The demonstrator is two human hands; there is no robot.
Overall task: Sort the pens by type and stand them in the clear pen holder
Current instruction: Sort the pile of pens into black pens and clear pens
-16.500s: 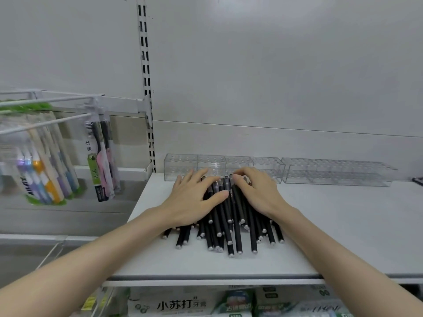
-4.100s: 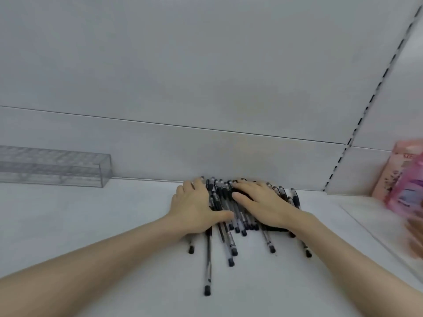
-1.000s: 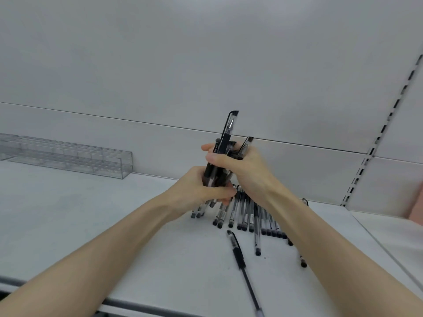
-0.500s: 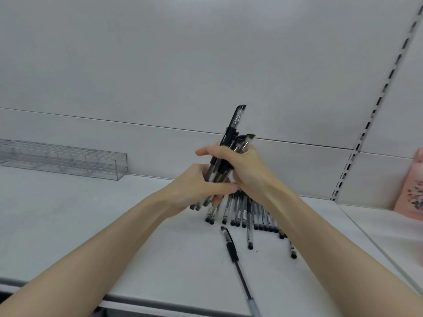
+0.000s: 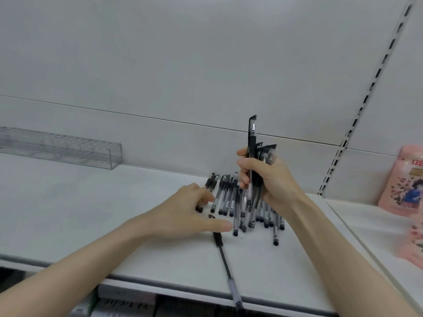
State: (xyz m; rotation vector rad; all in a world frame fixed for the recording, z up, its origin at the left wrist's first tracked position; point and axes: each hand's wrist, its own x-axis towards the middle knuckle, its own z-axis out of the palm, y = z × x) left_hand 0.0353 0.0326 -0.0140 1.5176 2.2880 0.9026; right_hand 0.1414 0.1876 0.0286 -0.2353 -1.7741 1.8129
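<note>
My right hand [image 5: 272, 181] grips an upright bundle of black-capped pens [image 5: 253, 143], one pen sticking up above the others. Below it a pile of clear-barrelled pens [image 5: 229, 197] lies on the white shelf [image 5: 68, 213]. My left hand [image 5: 185, 213] is low over the pile's left edge, fingers reaching onto the pens and thumb stretched out; I cannot see whether it pinches one. A single black pen [image 5: 226, 264] lies apart, pointing toward the shelf's front edge. The clear pen holder [image 5: 68, 149] stands against the back wall at the far left.
Pink packets [image 5: 405, 181] stand on the neighbouring shelf at the right. A slotted upright [image 5: 357, 115] runs up the back wall. Boxed goods [image 5: 123, 307] show on the shelf below the front edge.
My left hand has let go of the bundle and dropped to the pile on the shelf. My right hand alone now holds the bundle upright.
</note>
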